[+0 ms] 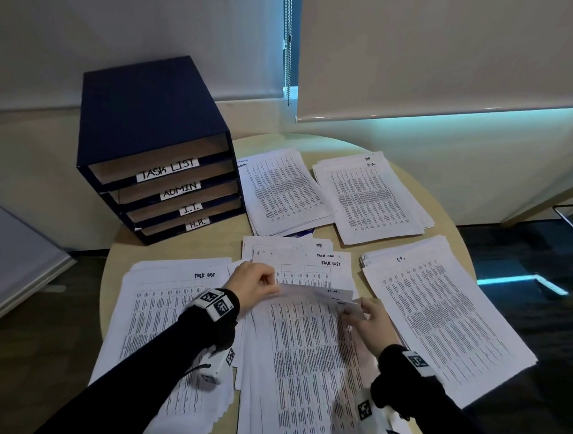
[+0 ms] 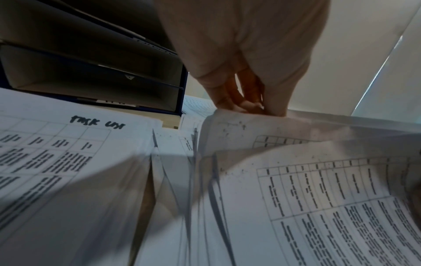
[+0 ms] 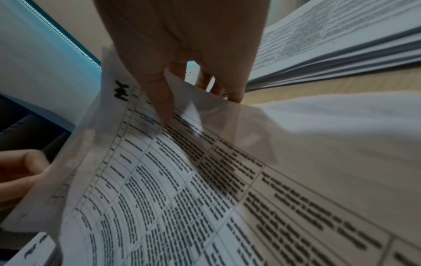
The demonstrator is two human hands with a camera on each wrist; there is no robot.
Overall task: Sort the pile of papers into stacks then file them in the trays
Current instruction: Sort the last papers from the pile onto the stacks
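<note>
An unsorted pile of printed sheets (image 1: 304,367) lies in front of me on the round table (image 1: 177,247). My left hand (image 1: 253,283) pinches the far left edge of the top sheets (image 2: 262,129), lifted off the pile. My right hand (image 1: 369,319) pinches the far right corner of the same sheets (image 3: 159,144), thumb on top. A stack marked TASK LIST (image 1: 170,313) lies to the left. The dark blue tray unit (image 1: 150,126) stands at the back left with labels TASK LIST, ADMIN, I.T., H.R.
Two more stacks lie at the back, one by the trays (image 1: 283,190) and one marked H.R. (image 1: 372,196). A stack marked I.T. (image 1: 439,311) lies on the right. Further sheets marked TASK LIST (image 1: 296,260) lie beyond the pile. Window blinds hang behind the table.
</note>
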